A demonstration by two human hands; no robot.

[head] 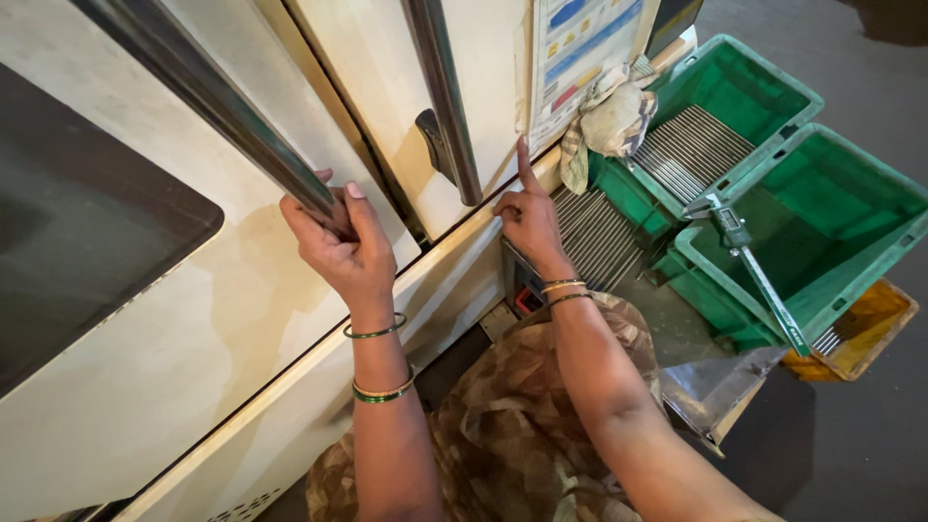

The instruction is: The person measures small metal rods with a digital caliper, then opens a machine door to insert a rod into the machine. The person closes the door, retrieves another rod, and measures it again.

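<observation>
- Gripping the left door bar (232, 111), your left hand (343, 246) is clamped round its lower end.
- Your right hand (527, 217) presses the cabinet (193, 329), index finger raised, right of the bar.

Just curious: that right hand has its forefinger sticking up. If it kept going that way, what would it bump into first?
Probably the printed sheet stuck on the cream machine panel; the right hand points up along that panel, though depth is unclear.

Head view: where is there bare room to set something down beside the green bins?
The nearer green bin is mostly bare inside, though a caliper lies across its near rim. Grey floor right of the yellow tray is free. The farther bin is crowded with metal rods. The left hand grips the door handle.
</observation>
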